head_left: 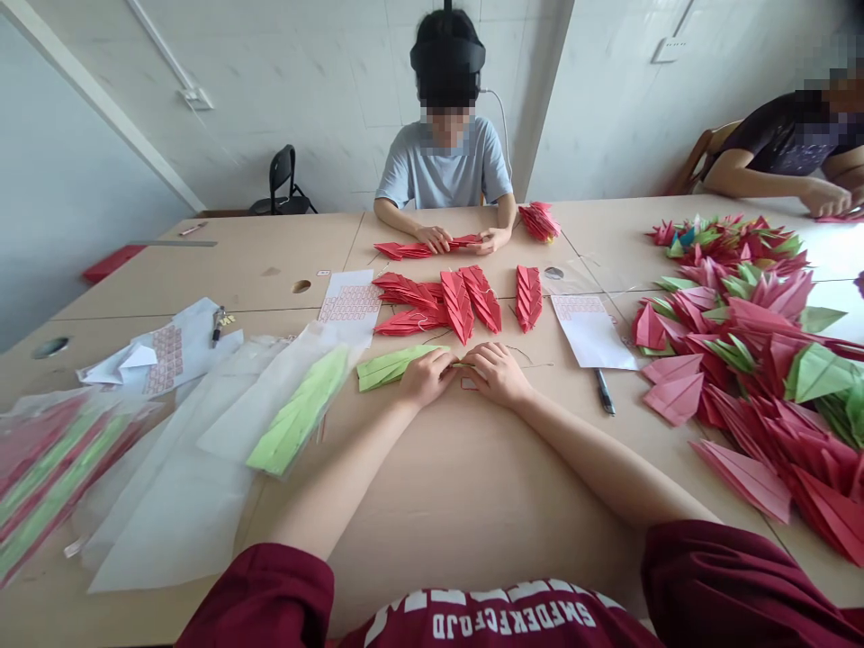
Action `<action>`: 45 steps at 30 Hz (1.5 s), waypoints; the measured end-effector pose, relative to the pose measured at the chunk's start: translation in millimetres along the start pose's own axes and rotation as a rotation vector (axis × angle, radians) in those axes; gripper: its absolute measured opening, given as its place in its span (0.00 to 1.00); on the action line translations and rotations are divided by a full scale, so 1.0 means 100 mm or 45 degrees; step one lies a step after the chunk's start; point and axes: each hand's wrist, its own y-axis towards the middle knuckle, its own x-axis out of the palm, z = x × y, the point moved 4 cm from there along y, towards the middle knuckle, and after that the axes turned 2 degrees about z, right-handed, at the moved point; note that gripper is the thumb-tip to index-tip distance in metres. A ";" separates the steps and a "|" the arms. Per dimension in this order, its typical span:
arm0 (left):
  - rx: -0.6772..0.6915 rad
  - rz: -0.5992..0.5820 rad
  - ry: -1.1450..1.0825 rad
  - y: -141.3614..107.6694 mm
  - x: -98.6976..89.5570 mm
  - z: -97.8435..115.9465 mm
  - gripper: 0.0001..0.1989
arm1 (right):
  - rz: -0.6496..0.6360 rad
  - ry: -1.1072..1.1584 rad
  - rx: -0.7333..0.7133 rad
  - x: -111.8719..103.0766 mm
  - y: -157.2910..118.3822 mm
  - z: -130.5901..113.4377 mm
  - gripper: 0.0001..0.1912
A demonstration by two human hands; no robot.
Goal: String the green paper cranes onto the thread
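My left hand [427,378] and my right hand [498,373] meet at the middle of the table, fingers pinched round the end of a green folded paper strip [391,366]. The strip lies flat and reaches out to the left of my left hand. A thin string [536,364] trails on the table to the right of my right hand. Just beyond my hands lie several red folded paper strips [457,306]. What exactly sits between my fingertips is small and partly hidden.
Clear plastic sleeves [182,504] and a bagged green strip [303,409] lie at the left. A pen [604,392] and a printed sheet [590,333] are on the right, before a large pile of red and green folded paper [762,360]. A person [442,166] sits opposite.
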 end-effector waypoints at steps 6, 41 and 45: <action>-0.015 0.006 0.029 0.05 0.02 -0.01 0.07 | 0.113 -0.068 0.116 -0.03 -0.01 0.07 0.12; 0.149 0.067 -0.099 0.03 -0.04 0.10 0.06 | 0.074 -0.042 -0.065 -0.13 0.02 -0.06 0.05; 0.144 0.105 -0.070 0.05 -0.06 0.09 0.09 | 0.068 -0.071 -0.059 -0.13 0.02 -0.02 0.05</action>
